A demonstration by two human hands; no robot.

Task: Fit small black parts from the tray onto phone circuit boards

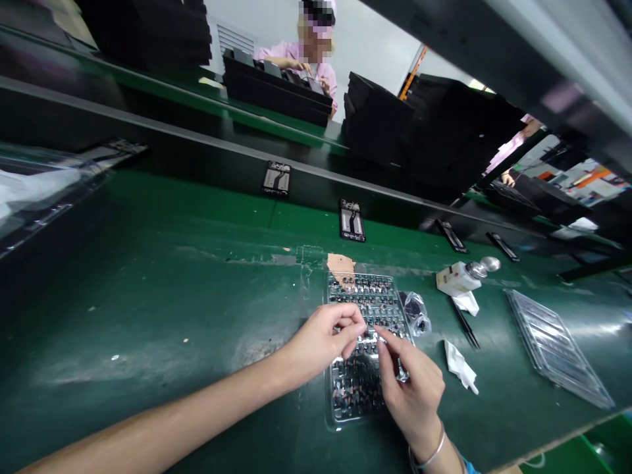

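A clear plastic tray (337, 416) filled with rows of small dark and metallic parts lies on the green bench top. Over its middle, my left hand (333, 332) is closed in a pinch; whatever sits at its fingertips is too small to name. My right hand (412, 378) faces it from the right, thumb and forefinger drawn close together and the other fingers curled. Whether a tiny part is between them I cannot make out. The fingertips of both hands nearly meet. Under the tray's far left corner shows a piece of tan paper (340, 262).
Right of the tray are a small plastic bag (415, 313), a white bottle (458, 279), black tweezers (465, 322), a white wipe (460, 366) and stacked clear trays (557, 349). Phone frames (352, 220) lie along the back ledge. Beyond, a person (316, 66) works behind black trays (276, 89).
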